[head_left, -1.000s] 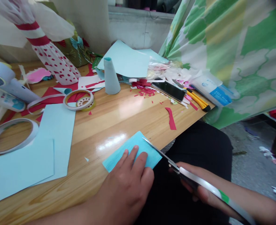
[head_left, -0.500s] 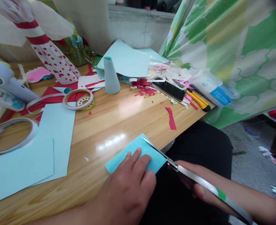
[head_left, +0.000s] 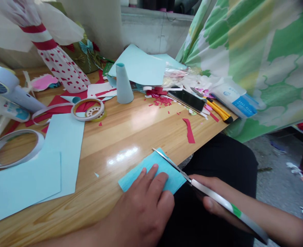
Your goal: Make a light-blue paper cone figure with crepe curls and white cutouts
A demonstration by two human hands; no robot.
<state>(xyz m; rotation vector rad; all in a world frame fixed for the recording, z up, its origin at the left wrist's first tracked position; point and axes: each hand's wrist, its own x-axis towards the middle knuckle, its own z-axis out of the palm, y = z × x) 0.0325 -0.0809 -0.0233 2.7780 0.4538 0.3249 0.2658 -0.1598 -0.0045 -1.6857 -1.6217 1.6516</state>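
On the wooden table's near edge lies a folded piece of light blue paper [head_left: 154, 173]. My left hand [head_left: 143, 206] rests on it, fingers spread, pressing it flat against the wood. My right hand [head_left: 208, 195] is shut on long steel scissors [head_left: 208, 190], which have a silver handle with a green mark. Their blade reaches across the paper's top corner, and the lower blade is hidden under the paper. The right hand sits just off the table edge, over my dark trousers.
The wooden table [head_left: 110, 137] holds light blue card sheets [head_left: 61, 147], tape rolls [head_left: 14, 149], a paper cone [head_left: 123, 84], a phone [head_left: 183, 100], a yellow utility knife [head_left: 218, 111] and red paper scraps [head_left: 189, 130]. A green-patterned curtain [head_left: 244, 51] hangs on the right.
The blue paper and both hands have shifted slightly right and turned a little. The scissors now lie further along the paper's upper edge, with the blade tip further left.
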